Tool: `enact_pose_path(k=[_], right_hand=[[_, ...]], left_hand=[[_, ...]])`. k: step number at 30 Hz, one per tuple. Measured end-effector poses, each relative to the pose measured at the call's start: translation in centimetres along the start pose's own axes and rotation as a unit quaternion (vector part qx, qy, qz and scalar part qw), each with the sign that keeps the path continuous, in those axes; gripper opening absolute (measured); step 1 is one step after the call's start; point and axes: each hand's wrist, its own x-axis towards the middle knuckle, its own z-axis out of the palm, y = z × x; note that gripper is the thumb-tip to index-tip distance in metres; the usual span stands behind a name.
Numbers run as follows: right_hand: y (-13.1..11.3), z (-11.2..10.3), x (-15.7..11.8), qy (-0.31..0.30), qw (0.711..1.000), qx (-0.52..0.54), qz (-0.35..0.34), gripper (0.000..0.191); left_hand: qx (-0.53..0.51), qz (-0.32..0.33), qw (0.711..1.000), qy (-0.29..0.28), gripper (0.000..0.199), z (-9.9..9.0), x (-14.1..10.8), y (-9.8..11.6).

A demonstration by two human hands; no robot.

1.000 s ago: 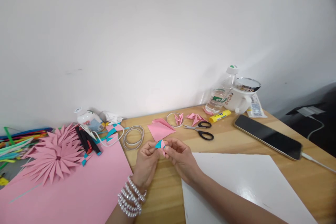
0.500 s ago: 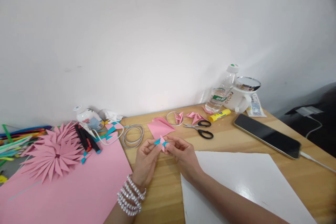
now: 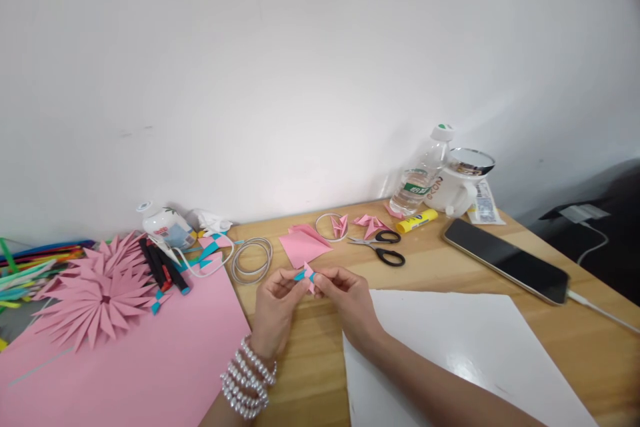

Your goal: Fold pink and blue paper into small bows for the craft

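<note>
A small folded piece of pink and blue paper is held up between my two hands, over the near middle of the wooden table. My left hand, with pearl bracelets at the wrist, pinches its left side between thumb and fingers. On the other side my right hand grips the right end, thumb against fingertips. The fingers partly cover the paper. Just beyond the hands lies folded pink paper. Black-handled scissors rest to its right.
At left, pink pleated paper fans and markers lie on a pink sheet. A white board lies under my right forearm. Behind stand a water bottle and a white mug; a glue stick and phone lie nearby.
My right fingers have closed in more tightly around the folded paper's right end. Both hands stay in nearly the same place, and the view has shifted slightly.
</note>
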Motion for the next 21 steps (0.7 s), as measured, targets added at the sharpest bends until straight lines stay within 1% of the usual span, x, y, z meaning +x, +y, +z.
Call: enact_pose_path(k=[4,8,11,15,18,21], right_hand=[[-0.12,0.10,-0.02,0.000,1.000,-0.024,-0.002,0.019],[-0.18,0.05,0.08,0.007,1.000,-0.031,-0.003,0.020],[-0.15,-0.12,0.24,-0.024,0.999,-0.024,-0.001,0.018],[-0.09,-0.38,0.50,-0.091,0.994,-0.056,-0.019,0.015],[-0.01,-0.55,0.66,-0.102,0.993,-0.056,-0.020,0.015],[0.04,-0.66,0.72,-0.096,0.995,-0.036,0.007,0.016]], left_hand=[[0.056,0.021,0.998,0.011,0.010,0.02,-0.07,-0.22],[0.065,0.004,0.998,0.010,0.013,0.29,-0.19,-0.09],[0.055,-0.002,0.998,0.004,0.013,0.14,-0.07,-0.09],[0.063,0.008,0.997,0.033,0.012,-0.37,0.19,-0.35],[0.076,0.007,0.996,0.044,0.013,-0.50,0.27,-0.42],[0.071,0.005,0.997,0.028,0.012,-0.46,0.28,-0.23]])
